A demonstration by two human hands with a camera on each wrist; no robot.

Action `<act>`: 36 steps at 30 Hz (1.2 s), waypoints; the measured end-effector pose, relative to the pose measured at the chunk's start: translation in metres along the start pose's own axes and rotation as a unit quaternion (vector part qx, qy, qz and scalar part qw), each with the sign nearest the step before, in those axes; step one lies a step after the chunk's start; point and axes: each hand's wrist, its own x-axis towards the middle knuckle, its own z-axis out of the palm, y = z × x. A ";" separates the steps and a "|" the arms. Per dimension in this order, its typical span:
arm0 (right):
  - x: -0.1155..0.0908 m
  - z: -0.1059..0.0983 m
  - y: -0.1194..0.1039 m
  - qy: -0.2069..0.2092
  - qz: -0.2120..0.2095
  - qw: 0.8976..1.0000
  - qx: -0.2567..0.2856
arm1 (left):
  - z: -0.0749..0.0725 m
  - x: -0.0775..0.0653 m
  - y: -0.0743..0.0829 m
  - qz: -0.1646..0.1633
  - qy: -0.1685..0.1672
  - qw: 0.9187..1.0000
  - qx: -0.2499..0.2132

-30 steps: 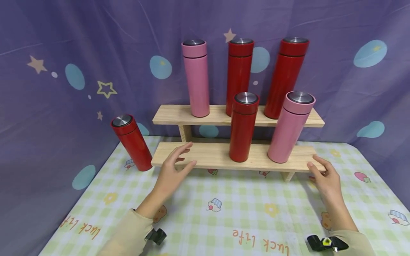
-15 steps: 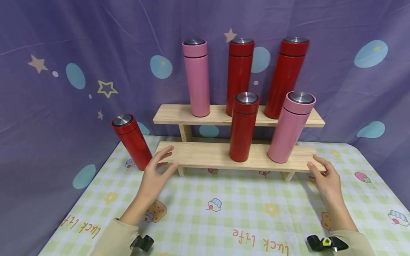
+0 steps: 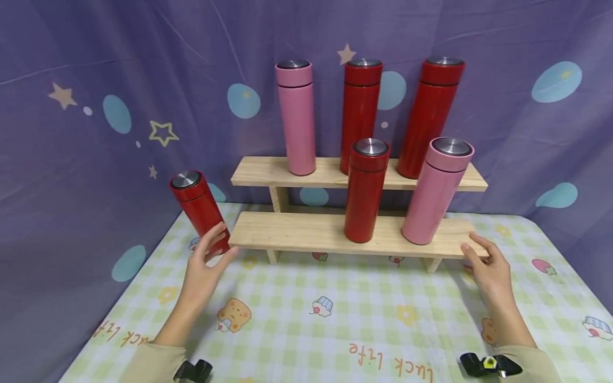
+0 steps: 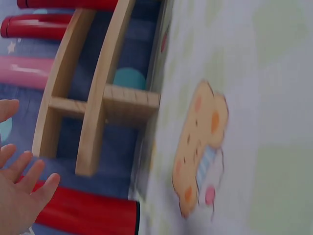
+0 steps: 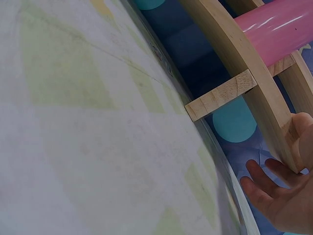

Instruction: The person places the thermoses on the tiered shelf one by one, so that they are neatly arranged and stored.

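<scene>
In the head view my left hand (image 3: 201, 271) is beside the lower part of a red thermos (image 3: 196, 205) at the shelf's left. Its fingers are spread and loosely bent at the bottle's near side; the left wrist view shows the fingers (image 4: 41, 188) overlapping the red body. My right hand (image 3: 490, 271) holds the right end of the two-tier wooden shelf (image 3: 287, 231), thumb and forefinger at its corner. On the lower tier stand a red thermos (image 3: 366, 197) and a pink thermos (image 3: 436, 197). The upper tier carries a pink thermos (image 3: 297, 122) and two red thermoses (image 3: 361, 111).
A green-and-white checked tablecloth (image 3: 364, 303) with printed cakes and lettering covers the table. Behind the shelf hangs a purple curtain (image 3: 191, 64) with stars and blue ovals. Short wooden legs (image 4: 132, 100) hold up the lower board.
My left hand has moved left, from in front of the lower board to the red thermos beside the shelf. The right hand stays at the board's end.
</scene>
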 end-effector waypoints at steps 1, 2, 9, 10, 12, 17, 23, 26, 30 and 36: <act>0.000 0.000 0.000 0.001 0.001 1.000 0.002 | -0.003 0.000 -0.002 -0.006 0.005 1.000 0.007; 0.000 0.000 0.000 0.000 0.002 1.000 0.001 | -0.006 0.001 -0.004 -0.012 0.012 1.000 0.014; 0.000 0.001 -0.001 -0.001 0.003 1.000 0.006 | -0.024 0.005 -0.020 -0.076 0.057 0.995 0.025; 0.000 0.001 -0.001 -0.001 0.002 1.000 0.007 | -0.027 0.006 -0.023 -0.084 0.062 0.994 0.028; 0.000 0.001 -0.001 -0.001 0.002 1.000 0.009 | -0.032 0.008 -0.028 -0.093 0.074 0.992 0.034; 0.000 0.002 -0.001 -0.001 -0.002 1.000 0.005 | -0.042 0.014 -0.044 -0.104 0.103 0.988 0.043; 0.001 0.001 0.000 0.003 -0.001 1.000 0.006 | -0.050 0.024 -0.058 -0.122 0.096 0.987 0.030; 0.001 0.001 0.000 0.005 -0.001 1.000 0.006 | -0.053 0.028 -0.064 -0.134 0.090 0.987 0.023; 0.001 0.002 0.000 0.006 -0.001 1.000 0.004 | -0.054 0.034 -0.071 -0.150 0.088 0.985 0.016; 0.001 0.002 0.000 0.007 -0.001 1.000 0.004 | -0.052 0.044 -0.080 -0.156 0.093 0.983 0.003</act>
